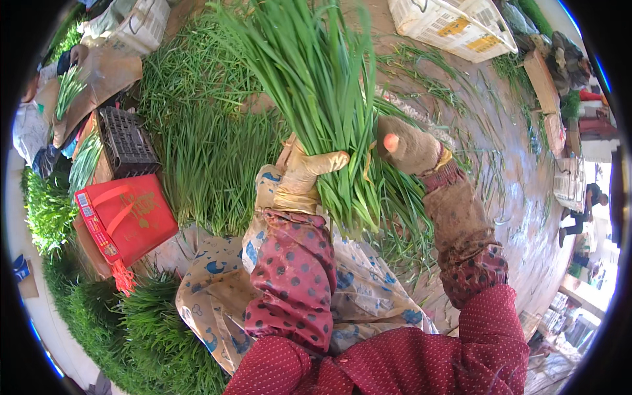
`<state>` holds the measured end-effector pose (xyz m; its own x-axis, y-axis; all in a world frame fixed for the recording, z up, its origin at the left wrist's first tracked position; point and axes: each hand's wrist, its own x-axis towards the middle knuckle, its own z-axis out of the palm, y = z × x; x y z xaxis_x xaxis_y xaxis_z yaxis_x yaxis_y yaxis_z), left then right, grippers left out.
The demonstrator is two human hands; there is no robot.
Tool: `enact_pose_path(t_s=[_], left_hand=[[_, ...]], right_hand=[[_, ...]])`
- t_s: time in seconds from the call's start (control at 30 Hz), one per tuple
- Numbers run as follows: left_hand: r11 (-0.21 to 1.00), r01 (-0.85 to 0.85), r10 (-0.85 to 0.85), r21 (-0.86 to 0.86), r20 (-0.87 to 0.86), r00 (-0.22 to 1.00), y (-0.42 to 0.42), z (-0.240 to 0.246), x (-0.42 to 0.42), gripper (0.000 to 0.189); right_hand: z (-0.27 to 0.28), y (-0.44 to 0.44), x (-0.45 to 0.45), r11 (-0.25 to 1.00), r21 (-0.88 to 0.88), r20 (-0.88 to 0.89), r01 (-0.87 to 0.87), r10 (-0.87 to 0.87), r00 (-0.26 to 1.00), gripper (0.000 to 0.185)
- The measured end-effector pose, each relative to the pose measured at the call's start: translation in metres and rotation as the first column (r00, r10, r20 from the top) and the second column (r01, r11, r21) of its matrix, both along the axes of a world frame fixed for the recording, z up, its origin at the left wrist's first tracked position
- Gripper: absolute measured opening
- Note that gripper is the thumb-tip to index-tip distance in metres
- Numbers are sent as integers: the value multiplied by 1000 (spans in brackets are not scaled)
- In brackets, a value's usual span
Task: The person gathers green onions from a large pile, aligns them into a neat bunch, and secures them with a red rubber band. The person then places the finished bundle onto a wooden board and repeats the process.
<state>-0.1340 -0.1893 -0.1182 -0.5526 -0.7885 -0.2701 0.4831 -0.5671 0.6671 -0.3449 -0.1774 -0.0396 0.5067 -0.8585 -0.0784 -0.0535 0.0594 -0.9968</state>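
Note:
My left hand [303,173], in a stained pale glove, is wrapped around a large bunch of garlic chives [321,94]. The leaves fan out away from me and the paler stem ends point back towards my lap. Close by the bunch's right side is my right hand [412,145], in a dirty brown glove with a bare thumb tip showing. Its fingers are mostly hidden, so I cannot tell whether they hold any stems. Beneath both hands, more chives [402,197] lie loose. A plastic apron with blue prints [217,281] covers my lap.
Chives in a thick layer [222,163] cover the ground ahead and left. At left stand a red gift box [143,217], a black crate [128,140] and heaped greens [148,331]. A white crate [454,29] sits far right on wet ground. Other people are nearby.

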Motion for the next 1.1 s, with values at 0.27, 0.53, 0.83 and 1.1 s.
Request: enact_pose_path(t_s=[0.27, 0.53, 0.83, 1.1], left_hand=[[893, -52, 153, -446, 193, 969, 9, 53, -12, 57], [983, -56, 41, -173, -92, 995, -1, 35, -10, 53], [976, 217, -120, 26, -766, 631, -2, -3, 6, 45], [292, 911, 688, 290, -726, 11, -16, -22, 17, 42]], right_hand=[[54, -10, 33, 950, -40, -119, 308, -311, 943, 34], [31, 2, 40, 901, -167, -371, 401, -434, 820, 40], [25, 13, 34, 914, -385, -426, 126, -297, 855, 68], [37, 15, 86, 848, -456, -383, 269, -460, 801, 54]])
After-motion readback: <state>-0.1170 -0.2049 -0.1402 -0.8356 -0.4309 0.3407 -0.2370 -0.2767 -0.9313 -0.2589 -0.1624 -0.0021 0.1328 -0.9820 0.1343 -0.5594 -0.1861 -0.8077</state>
